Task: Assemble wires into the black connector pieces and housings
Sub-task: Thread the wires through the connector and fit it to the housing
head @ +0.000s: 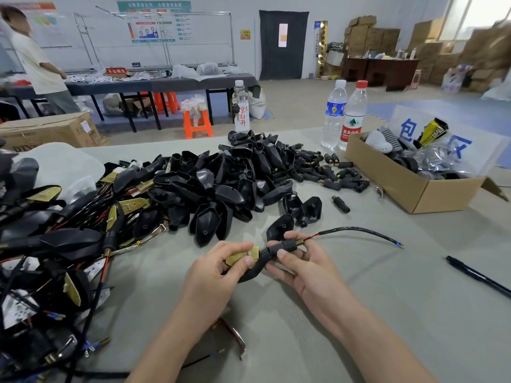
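My left hand [221, 265] pinches the brass plate [241, 256] end of a black housing [258, 265] held low in the middle of the table. My right hand [300, 262] grips the black connector piece [287, 244] at the housing's neck, thumb on top. A brass threaded tip sticks out of the connector. From it a black wire [356, 231] with a red core arcs right and rests on the table, ending in a blue tip [398, 245]. A second housing [279, 226] lies just behind my right fingers.
A big heap of black housings [221, 186] and small connectors [326, 172] fills the table's middle. Wired assemblies [55, 244] pile up at left. A cardboard box [420, 186] sits right, three water bottles [345, 114] behind, a black pen [478, 276] at right. A person stands far left.
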The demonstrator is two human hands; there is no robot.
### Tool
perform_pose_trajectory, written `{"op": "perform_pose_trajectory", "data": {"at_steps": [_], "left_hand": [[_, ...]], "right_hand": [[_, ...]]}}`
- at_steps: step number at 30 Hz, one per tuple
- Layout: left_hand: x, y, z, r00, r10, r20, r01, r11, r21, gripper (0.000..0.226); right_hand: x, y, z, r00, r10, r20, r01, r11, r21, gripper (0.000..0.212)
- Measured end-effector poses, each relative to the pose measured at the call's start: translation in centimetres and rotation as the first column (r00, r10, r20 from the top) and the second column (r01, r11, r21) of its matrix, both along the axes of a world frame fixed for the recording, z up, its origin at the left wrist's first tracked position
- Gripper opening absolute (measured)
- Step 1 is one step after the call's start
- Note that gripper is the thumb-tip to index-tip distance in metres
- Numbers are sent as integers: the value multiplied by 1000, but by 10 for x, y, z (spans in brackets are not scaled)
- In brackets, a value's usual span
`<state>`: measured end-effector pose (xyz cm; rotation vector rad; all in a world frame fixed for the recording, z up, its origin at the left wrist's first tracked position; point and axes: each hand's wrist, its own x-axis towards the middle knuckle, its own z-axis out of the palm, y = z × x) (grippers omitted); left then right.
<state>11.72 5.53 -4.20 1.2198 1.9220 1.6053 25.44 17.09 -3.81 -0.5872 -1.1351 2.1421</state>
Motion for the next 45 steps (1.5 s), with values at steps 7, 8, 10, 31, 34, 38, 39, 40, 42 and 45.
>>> {"op": "perform_pose_trajectory", "data": {"at_steps": [7, 8, 10, 31, 34, 38, 39, 40, 42, 45], "left_hand": [[-3, 0, -4, 992, 68, -103, -72, 997, -41, 28], [-3, 0, -4, 991, 68, -119, -74, 996, -44, 26], [-3, 1, -4, 987, 70, -147, -79, 995, -55, 26], [-3, -5, -4, 993, -3, -121, -11, 994, -110, 26], [2, -6, -1, 983, -10, -183, -9, 995, -102, 16], [3, -5, -1, 954, -12, -299, -22, 994, -111, 24], [3, -5, -2, 951, -8, -310, -24, 995, -99, 26], [3, -4, -2, 949, -3, -315, -25, 996, -84, 28], [2, -5, -1, 947, 1, -321, -20, 998, -56, 30], [1, -5, -1, 948, 0, -318, -13, 999, -39, 33]], "right_hand": [[1, 2, 3, 999, -28, -42, 26, 999, -32, 25], [2, 2, 3, 998, -36, -44, 34, 999, -38, 25], [2, 3, 3, 998, -45, -41, 43, 998, -43, 25], [2, 6, 5, 995, -94, -35, 87, 984, -158, 30], [6, 9, 8, 991, -81, -108, 56, 974, -219, 28], [8, 8, 10, 989, -49, -140, 16, 973, -229, 27], [8, 8, 10, 989, -52, -136, 20, 973, -230, 26], [7, 8, 10, 990, -58, -128, 27, 972, -232, 24], [6, 9, 10, 991, -68, -116, 39, 969, -243, 19], [6, 10, 10, 992, -69, -101, 43, 969, -242, 14]]}}
